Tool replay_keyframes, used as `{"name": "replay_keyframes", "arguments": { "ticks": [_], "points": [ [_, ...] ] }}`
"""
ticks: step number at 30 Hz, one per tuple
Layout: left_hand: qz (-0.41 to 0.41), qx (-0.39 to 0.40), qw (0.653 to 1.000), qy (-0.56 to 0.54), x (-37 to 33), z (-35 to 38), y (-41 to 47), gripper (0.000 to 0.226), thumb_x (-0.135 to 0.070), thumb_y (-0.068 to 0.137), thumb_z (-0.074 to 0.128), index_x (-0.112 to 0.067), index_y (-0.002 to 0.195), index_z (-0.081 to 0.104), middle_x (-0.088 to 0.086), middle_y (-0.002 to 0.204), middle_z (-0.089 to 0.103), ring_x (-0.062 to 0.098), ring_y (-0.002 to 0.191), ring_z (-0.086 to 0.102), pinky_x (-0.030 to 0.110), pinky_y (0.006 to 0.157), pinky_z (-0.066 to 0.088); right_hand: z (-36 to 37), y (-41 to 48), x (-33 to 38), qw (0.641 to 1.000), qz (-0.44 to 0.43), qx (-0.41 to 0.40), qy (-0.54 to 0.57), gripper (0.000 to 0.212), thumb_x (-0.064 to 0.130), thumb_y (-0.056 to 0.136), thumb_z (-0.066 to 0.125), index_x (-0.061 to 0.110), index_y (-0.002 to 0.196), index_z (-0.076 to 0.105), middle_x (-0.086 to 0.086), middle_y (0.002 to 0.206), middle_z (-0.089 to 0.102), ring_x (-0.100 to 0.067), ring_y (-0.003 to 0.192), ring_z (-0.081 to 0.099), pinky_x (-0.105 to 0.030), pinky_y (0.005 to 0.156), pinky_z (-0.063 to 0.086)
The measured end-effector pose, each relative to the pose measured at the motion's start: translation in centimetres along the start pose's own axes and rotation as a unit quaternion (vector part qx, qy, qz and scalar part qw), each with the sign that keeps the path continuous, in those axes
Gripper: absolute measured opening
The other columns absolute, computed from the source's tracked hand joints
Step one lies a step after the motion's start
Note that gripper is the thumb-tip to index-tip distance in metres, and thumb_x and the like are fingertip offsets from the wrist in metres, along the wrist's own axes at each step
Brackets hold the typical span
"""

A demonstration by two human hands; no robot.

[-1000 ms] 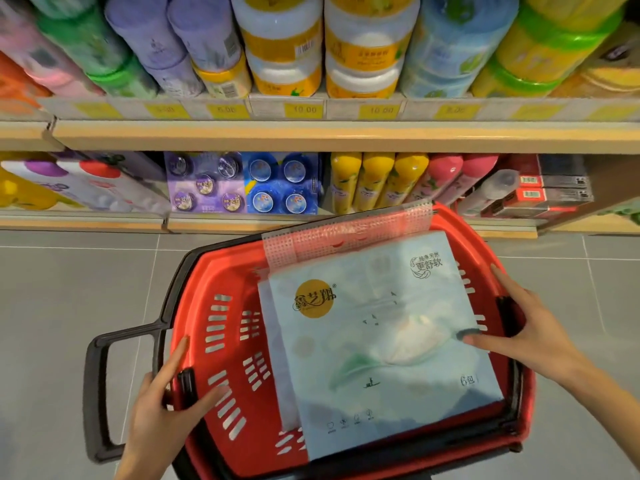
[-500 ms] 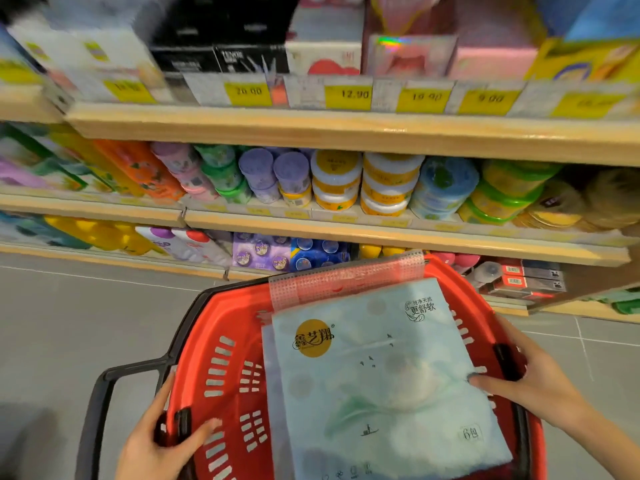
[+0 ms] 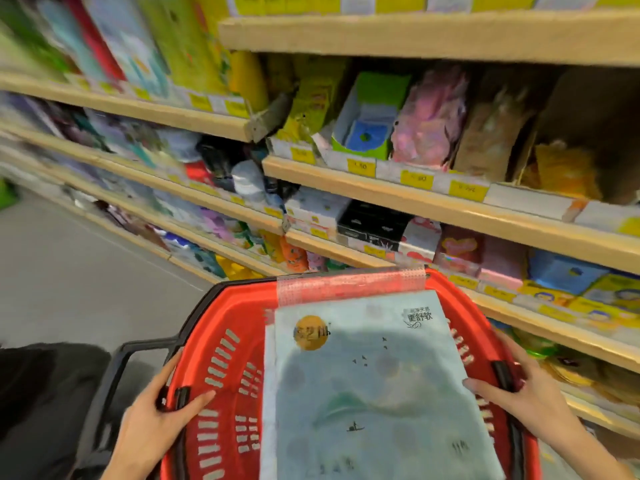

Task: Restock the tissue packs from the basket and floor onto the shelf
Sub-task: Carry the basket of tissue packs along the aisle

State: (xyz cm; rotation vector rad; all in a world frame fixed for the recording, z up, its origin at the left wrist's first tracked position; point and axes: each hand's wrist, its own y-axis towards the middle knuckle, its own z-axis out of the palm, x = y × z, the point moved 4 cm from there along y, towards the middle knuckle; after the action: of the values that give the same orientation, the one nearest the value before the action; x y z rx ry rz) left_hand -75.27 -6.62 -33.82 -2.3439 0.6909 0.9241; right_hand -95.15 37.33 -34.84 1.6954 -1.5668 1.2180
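Gripping the left rim of the red basket (image 3: pixel 239 299), the left hand (image 3: pixel 152 424) is closed narrowly round it; its thumb lies inside against the slotted wall and its fingers curl down the outside, next to a black hinge piece. The right hand (image 3: pixel 526 396) holds the opposite rim the same way; its fingers wrap the outer side by the other black hinge, and its thumb reaches inward, with the tip touching the right edge of the tissue pack (image 3: pixel 374 393).

This pale blue pack lies flat in the basket between the two hands, filling the middle and right of it; it sits well apart from the left hand, with bare red wall between them. Its round orange logo is toward the far left corner, and a clear perforated strip along its far end overlaps the far rim; a paler edge shows along its left side, though whether that is a second pack cannot be told.

A black handle (image 3: pixel 114 379) juts from the basket's left side over the grey floor (image 3: pixel 69 271); wooden shelves (image 3: pixel 415 199) with yellow price tags (image 3: pixel 467 190) rise beyond, blurred.
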Motion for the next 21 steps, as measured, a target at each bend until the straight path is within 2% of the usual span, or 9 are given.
{"name": "replay_keyframes", "arguments": {
  "ticks": [2,6,7,9,11,13,16,18,21],
  "points": [
    [-0.004,-0.03,0.999,-0.014,-0.6,-3.1,-1.4,0.08,-0.039,0.053,0.086,-0.05,0.123,0.048,-0.005,0.095,0.071,0.01,0.079,0.066,0.033,0.076,0.052,0.3,0.0,3.9,0.999,-0.036,0.012,0.013,0.09,0.013,0.054,0.085,0.017,0.134,0.043,-0.002,0.113,0.055,-0.016,0.1,0.05,-0.023,0.084,0.034],
    [-0.018,-0.087,0.995,-0.04,-0.5,-8.8,-3.7,0.078,-0.043,0.054,0.085,-0.046,0.124,0.051,-0.008,0.091,0.069,0.01,0.077,0.066,0.032,0.072,0.052,2.1,0.3,10.4,0.995,-0.079,0.047,0.027,0.091,0.019,0.048,0.087,0.033,0.126,0.042,0.0,0.12,0.054,-0.018,0.11,0.051,-0.032,0.093,0.037],
    [-0.019,-0.101,0.994,-0.044,-0.3,-10.1,-4.2,0.078,-0.045,0.053,0.085,-0.046,0.124,0.051,-0.01,0.089,0.069,0.008,0.076,0.066,0.032,0.073,0.052,2.7,0.3,12.0,0.994,-0.091,0.052,0.03,0.091,0.025,0.046,0.089,0.033,0.124,0.043,-0.001,0.121,0.054,-0.019,0.112,0.05,-0.032,0.094,0.036],
    [-0.025,-0.124,0.99,-0.06,0.1,-12.4,-5.0,0.077,-0.054,0.048,0.084,-0.056,0.116,0.049,-0.015,0.086,0.07,0.006,0.076,0.067,0.032,0.076,0.054,4.1,0.5,14.7,0.992,-0.106,0.063,0.012,0.109,0.058,0.027,0.085,0.03,0.125,0.047,-0.002,0.12,0.054,-0.02,0.113,0.049,-0.033,0.094,0.036],
    [-0.035,-0.145,0.986,-0.077,0.6,-14.5,-5.6,0.074,-0.06,0.043,0.082,-0.064,0.107,0.045,-0.016,0.085,0.071,0.004,0.074,0.069,0.034,0.077,0.056,5.5,1.1,16.7,0.992,-0.102,0.073,0.015,0.117,0.076,0.009,0.072,0.04,0.117,0.049,-0.002,0.115,0.057,-0.022,0.109,0.052,-0.036,0.092,0.039],
    [-0.042,-0.161,0.982,-0.092,1.3,-16.5,-5.9,0.078,-0.06,0.044,0.082,-0.058,0.113,0.048,-0.014,0.084,0.072,0.003,0.071,0.069,0.031,0.074,0.056,7.2,1.2,19.4,0.989,-0.118,0.091,0.016,0.11,0.068,0.006,0.076,0.046,0.109,0.047,-0.001,0.106,0.059,-0.022,0.099,0.054,-0.038,0.085,0.041],
    [-0.046,-0.184,0.977,-0.098,1.9,-19.3,-5.6,0.082,-0.053,0.05,0.083,-0.043,0.125,0.051,-0.014,0.082,0.072,0.001,0.072,0.067,0.02,0.065,0.05,10.1,1.9,23.3,0.984,-0.129,0.124,0.012,0.097,0.031,0.037,0.092,0.025,0.125,0.051,-0.008,0.101,0.059,-0.025,0.091,0.056,-0.04,0.084,0.042],
    [-0.048,-0.196,0.974,-0.104,2.2,-21.1,-4.9,0.082,-0.051,0.052,0.083,-0.04,0.127,0.051,-0.015,0.082,0.072,0.0,0.072,0.067,0.019,0.065,0.048,12.0,3.0,25.4,0.982,-0.124,0.141,0.014,0.097,0.018,0.043,0.09,0.017,0.13,0.049,-0.009,0.101,0.06,-0.022,0.087,0.056,-0.039,0.084,0.042],
    [-0.047,-0.214,0.969,-0.109,2.5,-23.7,-3.6,0.082,-0.051,0.052,0.083,-0.041,0.127,0.05,-0.016,0.08,0.072,0.001,0.072,0.068,0.023,0.068,0.05,14.4,4.4,28.3,0.98,-0.119,0.156,0.019,0.127,0.056,0.012,0.086,0.022,0.13,0.049,-0.008,0.107,0.06,-0.02,0.091,0.056,-0.036,0.083,0.042]
  ]
}}
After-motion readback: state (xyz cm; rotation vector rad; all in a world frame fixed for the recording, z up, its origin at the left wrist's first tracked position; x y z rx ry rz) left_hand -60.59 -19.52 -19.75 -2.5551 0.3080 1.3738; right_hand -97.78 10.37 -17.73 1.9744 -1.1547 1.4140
